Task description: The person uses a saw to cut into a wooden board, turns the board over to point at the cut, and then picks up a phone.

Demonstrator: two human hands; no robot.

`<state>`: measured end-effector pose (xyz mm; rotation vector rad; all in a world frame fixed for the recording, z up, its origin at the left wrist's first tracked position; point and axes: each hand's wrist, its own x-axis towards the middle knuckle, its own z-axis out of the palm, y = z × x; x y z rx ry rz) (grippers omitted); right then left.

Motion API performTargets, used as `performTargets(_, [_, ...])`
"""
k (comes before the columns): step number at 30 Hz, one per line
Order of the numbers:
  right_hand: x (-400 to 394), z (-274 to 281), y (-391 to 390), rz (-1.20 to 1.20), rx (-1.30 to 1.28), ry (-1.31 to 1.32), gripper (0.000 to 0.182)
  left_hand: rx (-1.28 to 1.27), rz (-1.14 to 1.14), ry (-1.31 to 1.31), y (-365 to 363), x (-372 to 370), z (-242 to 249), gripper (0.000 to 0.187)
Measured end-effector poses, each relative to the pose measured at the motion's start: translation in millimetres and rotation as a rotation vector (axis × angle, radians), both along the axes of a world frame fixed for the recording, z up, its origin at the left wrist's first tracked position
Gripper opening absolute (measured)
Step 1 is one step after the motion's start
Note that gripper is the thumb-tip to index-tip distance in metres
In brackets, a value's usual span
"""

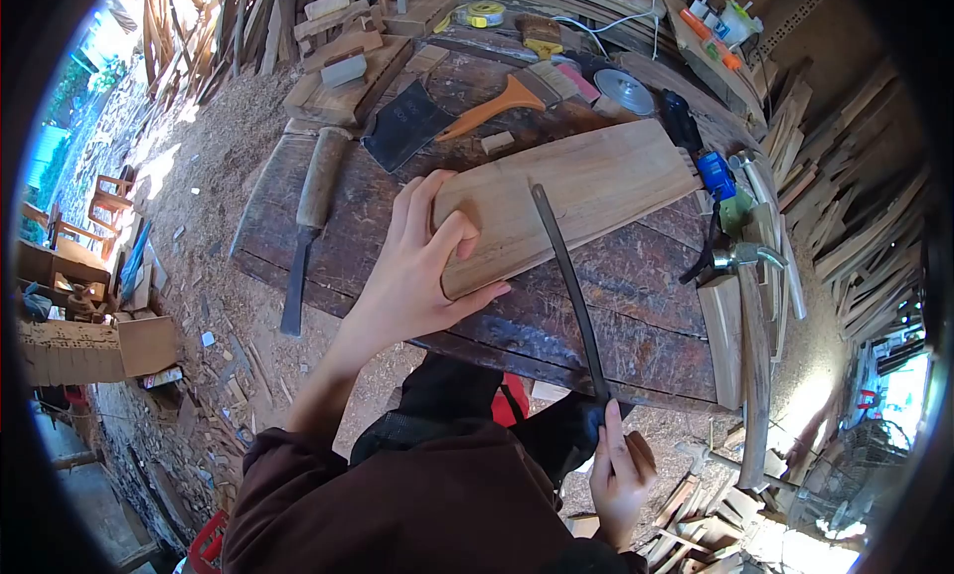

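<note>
A long, pale wooden board [596, 181] lies slanted across the dark, worn workbench [636, 326]. My left hand [412, 261] is closed around the board's near-left end, with the thumb along the lower edge and the fingers curled over the top. Low on the right, my right hand [618, 470] grips a long, dark metal file [568, 276] by its wooden handle, forefinger stretched along it. The file points up and away, and its rounded tip overlaps the middle of the board's face.
Left of the board lies a wood-handled chisel [295, 281]. Behind it are a dark sheet [405, 127], an orange-handled brush [507, 99], a metal disc [624, 92] and a yellow tape measure [485, 15]. A hammer [750, 256] and wood block [721, 340] sit at the right edge.
</note>
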<state>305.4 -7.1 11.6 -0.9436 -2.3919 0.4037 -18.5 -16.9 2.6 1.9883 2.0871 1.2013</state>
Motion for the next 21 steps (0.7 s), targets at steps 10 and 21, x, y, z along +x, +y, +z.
performTargets(10, [-75,7,48,0.101,0.008,0.038,0.053,0.002,0.002,-0.006,-1,0,0,0.047])
performTargets(21, [-50,-11,31,0.089,0.123,0.040,0.045,0.015,-0.004,-0.006,0,2,-3,0.047])
